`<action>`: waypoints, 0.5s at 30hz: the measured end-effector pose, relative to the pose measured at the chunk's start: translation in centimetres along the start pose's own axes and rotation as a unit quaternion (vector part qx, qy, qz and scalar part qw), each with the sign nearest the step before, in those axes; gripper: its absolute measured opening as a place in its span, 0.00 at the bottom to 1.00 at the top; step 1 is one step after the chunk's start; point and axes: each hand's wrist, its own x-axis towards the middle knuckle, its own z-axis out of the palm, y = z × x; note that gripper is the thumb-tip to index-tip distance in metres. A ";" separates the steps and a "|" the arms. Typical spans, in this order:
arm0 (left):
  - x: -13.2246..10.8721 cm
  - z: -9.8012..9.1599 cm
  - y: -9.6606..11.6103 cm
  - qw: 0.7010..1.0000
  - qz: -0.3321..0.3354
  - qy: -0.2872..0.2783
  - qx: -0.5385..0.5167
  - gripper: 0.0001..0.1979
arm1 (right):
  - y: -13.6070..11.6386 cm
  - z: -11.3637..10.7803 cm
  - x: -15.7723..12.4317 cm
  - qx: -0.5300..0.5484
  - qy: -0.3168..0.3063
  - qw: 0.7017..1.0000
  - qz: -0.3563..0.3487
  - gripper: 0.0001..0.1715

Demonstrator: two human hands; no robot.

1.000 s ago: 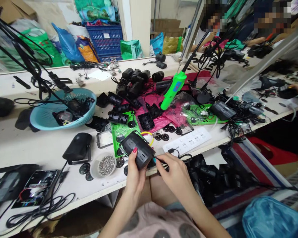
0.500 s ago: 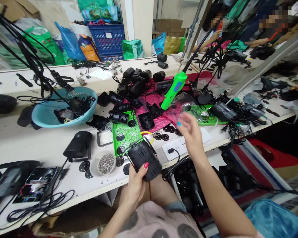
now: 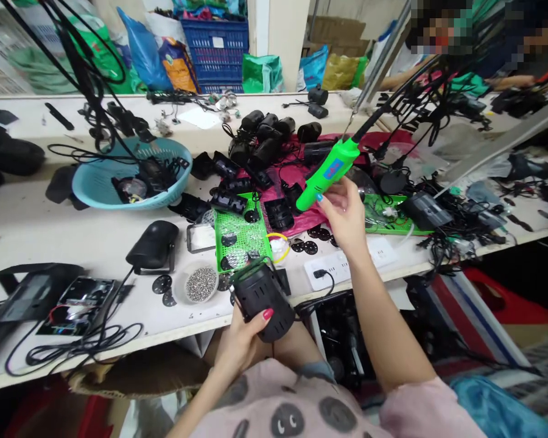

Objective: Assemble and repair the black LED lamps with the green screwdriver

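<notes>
My left hand [image 3: 244,334] grips a black plastic housing with slots [image 3: 262,301], thumb on its side, above the table's front edge. A bright green electric screwdriver [image 3: 329,173] hangs tilted from a spring, its tip pointing down and left. Round its lower body my right hand [image 3: 344,216] is closed, thumb at the front and the other fingers partly hidden behind. Just left of the housing stands a bowl of small screws [image 3: 201,283]. A green perforated tray [image 3: 242,234] with black discs lies behind the housing.
A blue basket [image 3: 84,188] with black parts stands at the left. Several black housings lie on a pink sheet [image 3: 296,176]. A white power strip [image 3: 313,274] sits near the front edge. Cables hang overhead. Another person's arm [image 3: 402,79] shows at the back right.
My right hand has moved up and taken hold of the electric screwdriver, which is tilted more now. The housing in my left hand has turned slightly. The view has shifted.
</notes>
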 end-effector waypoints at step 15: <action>-6.4 -1.8 -3.2 0.978 0.057 0.183 -0.086 0.37 | 8.1 -3.2 -6.2 -0.284 -0.315 0.882 0.205 0.16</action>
